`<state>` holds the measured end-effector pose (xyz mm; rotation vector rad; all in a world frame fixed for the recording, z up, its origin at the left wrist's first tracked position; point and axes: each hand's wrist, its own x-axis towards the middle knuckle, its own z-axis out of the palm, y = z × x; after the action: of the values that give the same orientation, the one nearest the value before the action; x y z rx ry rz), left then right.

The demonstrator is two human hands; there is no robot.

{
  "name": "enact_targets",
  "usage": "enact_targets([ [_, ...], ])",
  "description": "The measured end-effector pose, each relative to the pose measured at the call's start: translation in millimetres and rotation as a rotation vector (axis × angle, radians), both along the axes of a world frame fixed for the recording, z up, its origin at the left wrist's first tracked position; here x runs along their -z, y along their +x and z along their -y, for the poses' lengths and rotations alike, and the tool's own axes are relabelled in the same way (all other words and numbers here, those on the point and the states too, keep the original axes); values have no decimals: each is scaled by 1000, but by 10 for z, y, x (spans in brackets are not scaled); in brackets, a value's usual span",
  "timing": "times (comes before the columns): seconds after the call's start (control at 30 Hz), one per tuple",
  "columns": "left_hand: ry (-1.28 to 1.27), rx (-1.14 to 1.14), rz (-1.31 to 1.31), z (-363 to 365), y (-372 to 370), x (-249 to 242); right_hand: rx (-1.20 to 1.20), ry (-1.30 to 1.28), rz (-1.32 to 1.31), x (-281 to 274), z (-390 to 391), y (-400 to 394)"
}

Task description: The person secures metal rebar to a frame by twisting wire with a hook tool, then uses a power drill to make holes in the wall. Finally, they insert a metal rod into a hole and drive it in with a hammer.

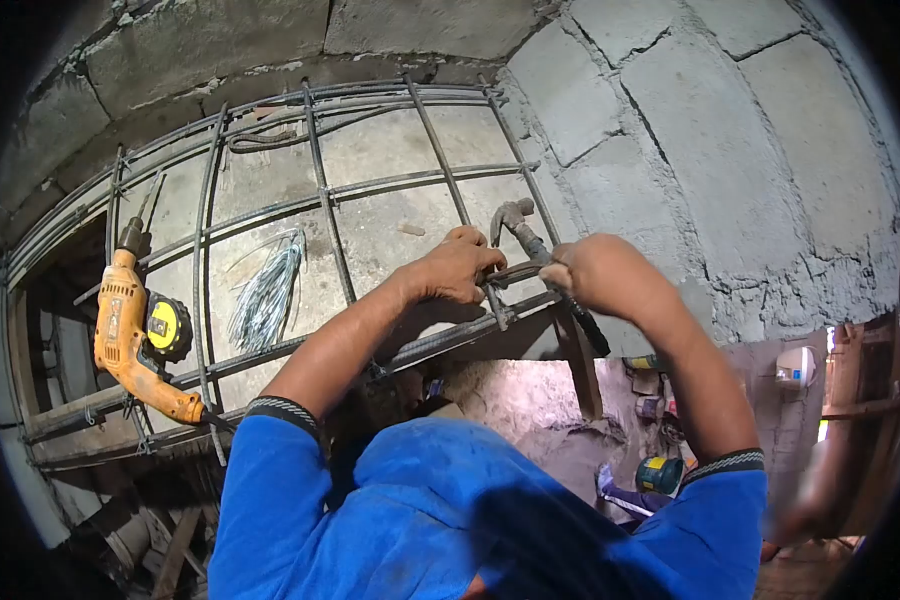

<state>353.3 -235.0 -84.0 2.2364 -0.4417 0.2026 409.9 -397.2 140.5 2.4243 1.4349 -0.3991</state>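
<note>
My right hand (610, 275) is closed around a dark two-handled tool that looks like pliers (517, 272). Its jaw end reaches left to a steel bar (435, 150) at the near right of the rebar grid. There, the fingers of my left hand (455, 268) are curled in at the bar; what they pinch is hidden. A claw hammer (515, 216) lies over the grid's right end, its head pointing away and its handle passing beneath my right hand. Left of my left forearm, a bundle of thin tie wire (270, 290) rests on the slab under the bars.
An orange drill (120, 310) with a long bit lies on the left of the grid, beside a yellow-and-black tape measure (168, 325). Concrete block walls (710, 140) rise behind and at right. Below the near edge, a drop shows a dark can (660, 474) and wooden pieces.
</note>
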Motion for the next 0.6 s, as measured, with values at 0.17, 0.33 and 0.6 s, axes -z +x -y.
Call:
enact_targets([
  [0.17,27,-79,-8,179,-88,-44,-133,102,84,55,11,-330],
  [0.33,-10,-125,45,216,-85,-5,-35,27,138,36,-5,-21],
  [0.6,26,-145,110,240,-251,23,600,21,-431,289,523,725],
])
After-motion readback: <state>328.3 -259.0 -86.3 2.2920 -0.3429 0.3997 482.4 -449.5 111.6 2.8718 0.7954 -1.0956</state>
